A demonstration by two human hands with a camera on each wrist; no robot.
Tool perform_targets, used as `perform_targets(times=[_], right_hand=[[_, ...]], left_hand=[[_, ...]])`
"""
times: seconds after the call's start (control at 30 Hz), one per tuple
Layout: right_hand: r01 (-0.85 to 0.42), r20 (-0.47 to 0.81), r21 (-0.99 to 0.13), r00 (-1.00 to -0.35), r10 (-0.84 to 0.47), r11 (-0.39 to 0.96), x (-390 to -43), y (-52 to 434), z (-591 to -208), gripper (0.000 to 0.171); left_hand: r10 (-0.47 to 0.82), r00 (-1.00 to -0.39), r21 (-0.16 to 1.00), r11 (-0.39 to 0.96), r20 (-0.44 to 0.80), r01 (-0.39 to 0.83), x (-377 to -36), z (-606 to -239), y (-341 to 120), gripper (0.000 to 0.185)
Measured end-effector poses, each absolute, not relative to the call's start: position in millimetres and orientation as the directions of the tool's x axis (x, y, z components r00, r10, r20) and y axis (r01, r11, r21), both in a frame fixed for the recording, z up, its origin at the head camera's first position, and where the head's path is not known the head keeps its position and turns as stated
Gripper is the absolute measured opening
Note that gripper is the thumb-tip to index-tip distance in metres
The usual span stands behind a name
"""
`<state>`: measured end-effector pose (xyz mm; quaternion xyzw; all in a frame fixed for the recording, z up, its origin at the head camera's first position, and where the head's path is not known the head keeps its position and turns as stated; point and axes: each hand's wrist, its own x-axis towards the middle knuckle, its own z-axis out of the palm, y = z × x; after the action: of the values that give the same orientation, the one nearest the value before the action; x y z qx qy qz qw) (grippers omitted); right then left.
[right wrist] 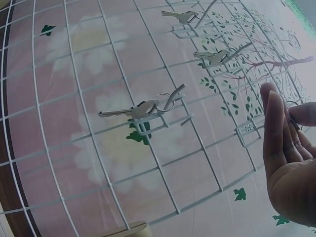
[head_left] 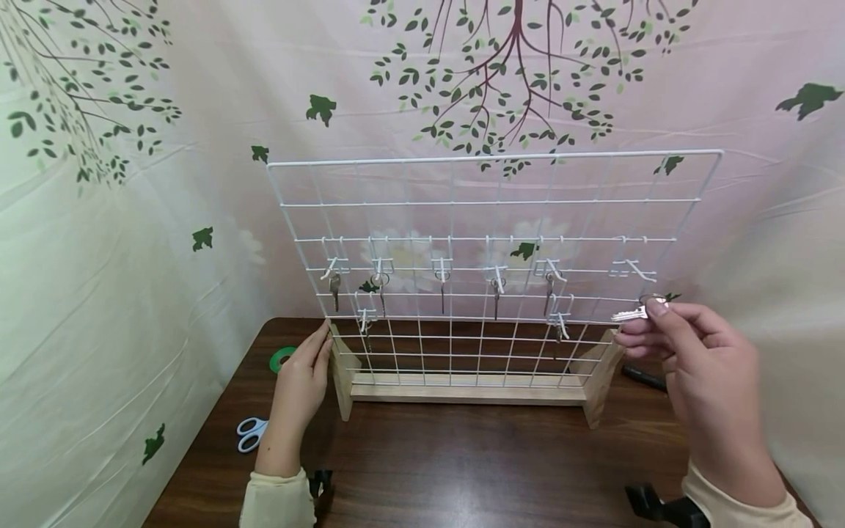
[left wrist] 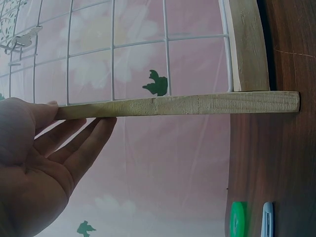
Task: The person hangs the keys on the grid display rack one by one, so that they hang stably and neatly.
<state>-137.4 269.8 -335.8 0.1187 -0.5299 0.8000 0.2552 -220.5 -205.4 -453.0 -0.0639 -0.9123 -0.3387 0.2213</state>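
A white wire grid rack [head_left: 452, 160] stands on a wooden base [head_left: 469, 394]. My left hand [head_left: 305, 367] grips the upper end of its left wooden side piece [head_left: 341, 378]; in the left wrist view the thumb lies on one face of that wood [left wrist: 187, 104] and the fingers on the other. Off the grid's right edge, my right hand [head_left: 706, 359] pinches a silver key [head_left: 630, 314] with a ring between thumb and fingers. Left of and above it, a bare white hook [head_left: 639, 271] juts from the grid. Other hooks carry keys, such as this key [right wrist: 143, 109].
A green tape roll [head_left: 282, 359] and light-blue-handled scissors [head_left: 251, 434] lie on the brown table [head_left: 462, 462] at the left. A dark object [head_left: 643, 378] lies behind the right side piece. Leaf-patterned cloth [head_left: 218, 110] hangs behind and on both sides.
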Motion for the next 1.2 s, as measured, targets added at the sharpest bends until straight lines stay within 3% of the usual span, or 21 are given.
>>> perform_targets(times=[1.2], right_hand=[[-0.470,0.407,-0.852,-0.871,0.274,-0.231,-159.8,274.5,-325.4,0.012]], left_hand=[[-0.031,-0.888,0.586,0.762,0.458,0.276,-220.0,-453.9,-205.8,0.046]])
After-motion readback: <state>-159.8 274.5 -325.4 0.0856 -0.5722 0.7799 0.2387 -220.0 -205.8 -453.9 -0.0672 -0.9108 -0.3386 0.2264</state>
